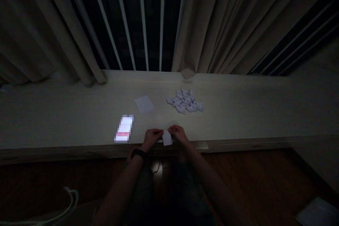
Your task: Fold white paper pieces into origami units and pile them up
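Both hands meet at the near edge of a pale ledge (238, 113) and pinch a small white piece of paper (167, 138) between them. My left hand (152, 137), with a dark watch on its wrist, grips the paper's left side with closed fingers. My right hand (178, 133) grips its upper right corner, fingers also closed. A flat white sheet (144, 104) lies on the ledge beyond the hands. To its right sits a heap of several small folded paper pieces (185, 100).
A lit phone screen (124, 128) lies on the ledge left of my hands. Beige curtains (217, 21) hang behind, with dark window slats between them. Dark wooden floor (251, 176) lies below, with a white cable (67, 201) at the lower left and a pale sheet (317, 212) at the lower right.
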`<state>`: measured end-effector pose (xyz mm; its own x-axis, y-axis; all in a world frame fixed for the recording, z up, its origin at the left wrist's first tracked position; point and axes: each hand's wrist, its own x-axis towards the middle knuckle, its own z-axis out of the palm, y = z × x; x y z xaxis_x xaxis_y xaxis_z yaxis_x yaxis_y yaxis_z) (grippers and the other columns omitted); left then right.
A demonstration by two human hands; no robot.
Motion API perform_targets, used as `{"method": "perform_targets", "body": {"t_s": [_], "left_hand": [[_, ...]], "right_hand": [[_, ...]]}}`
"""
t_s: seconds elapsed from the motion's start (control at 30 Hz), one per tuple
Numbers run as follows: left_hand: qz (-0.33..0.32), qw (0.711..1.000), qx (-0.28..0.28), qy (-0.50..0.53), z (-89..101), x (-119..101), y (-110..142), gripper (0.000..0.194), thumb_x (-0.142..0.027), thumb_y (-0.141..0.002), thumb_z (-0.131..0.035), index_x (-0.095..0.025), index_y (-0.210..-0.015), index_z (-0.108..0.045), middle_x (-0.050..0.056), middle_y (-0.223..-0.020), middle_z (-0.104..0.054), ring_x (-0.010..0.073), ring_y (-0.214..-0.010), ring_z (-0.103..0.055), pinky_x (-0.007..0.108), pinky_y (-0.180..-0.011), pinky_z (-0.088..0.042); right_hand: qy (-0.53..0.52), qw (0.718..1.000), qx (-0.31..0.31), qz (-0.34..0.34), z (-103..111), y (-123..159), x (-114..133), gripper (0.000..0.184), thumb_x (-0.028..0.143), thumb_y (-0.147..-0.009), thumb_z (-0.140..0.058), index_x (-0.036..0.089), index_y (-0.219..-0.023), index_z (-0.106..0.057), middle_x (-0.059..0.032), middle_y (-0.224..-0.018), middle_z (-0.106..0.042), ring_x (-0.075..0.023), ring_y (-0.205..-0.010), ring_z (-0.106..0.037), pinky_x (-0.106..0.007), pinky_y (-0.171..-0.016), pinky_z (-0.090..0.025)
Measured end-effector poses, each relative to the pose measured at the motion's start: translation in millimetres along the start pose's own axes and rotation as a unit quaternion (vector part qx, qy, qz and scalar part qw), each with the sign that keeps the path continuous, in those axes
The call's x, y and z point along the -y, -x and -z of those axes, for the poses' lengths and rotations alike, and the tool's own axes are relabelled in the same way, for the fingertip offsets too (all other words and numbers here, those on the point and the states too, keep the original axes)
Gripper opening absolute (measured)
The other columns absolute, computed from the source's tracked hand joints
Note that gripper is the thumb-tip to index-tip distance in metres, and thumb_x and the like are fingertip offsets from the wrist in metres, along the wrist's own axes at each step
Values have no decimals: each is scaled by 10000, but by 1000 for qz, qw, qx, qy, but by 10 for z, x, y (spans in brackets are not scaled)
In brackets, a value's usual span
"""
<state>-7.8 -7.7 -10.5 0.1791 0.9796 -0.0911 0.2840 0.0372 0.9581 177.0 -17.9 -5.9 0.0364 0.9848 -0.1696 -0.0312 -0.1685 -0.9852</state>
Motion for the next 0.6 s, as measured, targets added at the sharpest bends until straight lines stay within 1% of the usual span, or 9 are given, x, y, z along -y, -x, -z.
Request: {"method": "perform_targets", "body": {"t_s": [0.1, 0.2, 0.3, 0.4, 0.47, 0.53, 0.6], "left_hand": [[8, 1000, 7, 11, 7, -33, 10, 293, -365, -714, -700, -126, -879, -737, 98, -815, -735, 190, -691, -680, 282, -643, -548], [22, 999, 17, 30, 11, -85, 24, 269, -340, -707, -708, -120, -860, -734, 92, -790, -732, 183, -662, -674, 278, -630, -549], [27, 998, 13, 50, 19, -136, 40, 256, -320, -702, -712, -118, -859, -730, 88, -804, -733, 180, -676, -674, 277, -639, -552], [18, 998, 7, 54, 30, -162, 55, 273, -328, -708, -708, -118, -880, -730, 93, -844, -734, 182, -724, -678, 271, -670, -551], [12, 998, 3, 56, 32, -157, 59, 323, -339, -705, -711, -119, -941, -723, 93, -854, -735, 182, -740, -679, 267, -672, -548], [16, 998, -4, 58, 28, -136, 57, 386, -349, -684, -730, -118, -992, -711, 94, -847, -735, 187, -742, -682, 267, -660, -546], [24, 998, -13, 51, 19, -104, 48, 400, -364, -659, -748, -113, -968, -716, 100, -834, -735, 196, -739, -683, 272, -652, -548]], "right_hand": [[-10, 1000, 8, -2, 16, -12, 13, 205, 338, -582, -685, 169, -689, -638, 9, -618, -606, -122, -566, -515, -242, -549, -391], [-23, 1000, 12, -15, 32, -19, 21, 229, 339, -569, -705, 170, -716, -658, 0, -641, -629, -130, -578, -538, -250, -563, -412], [-36, 998, 27, -36, 40, -15, 44, 294, 387, -570, -731, 165, -750, -665, -11, -646, -641, -146, -575, -564, -276, -573, -444], [-24, 997, 49, -48, 37, -6, 56, 332, 451, -577, -737, 149, -689, -655, -19, -612, -627, -152, -553, -567, -294, -570, -462], [-7, 998, 48, -37, 33, 0, 47, 347, 476, -583, -734, 149, -665, -650, -15, -598, -618, -144, -543, -555, -285, -562, -457], [4, 999, 36, -12, 31, 5, 32, 353, 495, -604, -720, 155, -666, -652, -10, -603, -617, -136, -549, -545, -271, -559, -448], [10, 999, 30, 10, 34, 7, 24, 351, 504, -624, -705, 160, -673, -657, -8, -613, -621, -133, -563, -542, -261, -565, -440]]}}
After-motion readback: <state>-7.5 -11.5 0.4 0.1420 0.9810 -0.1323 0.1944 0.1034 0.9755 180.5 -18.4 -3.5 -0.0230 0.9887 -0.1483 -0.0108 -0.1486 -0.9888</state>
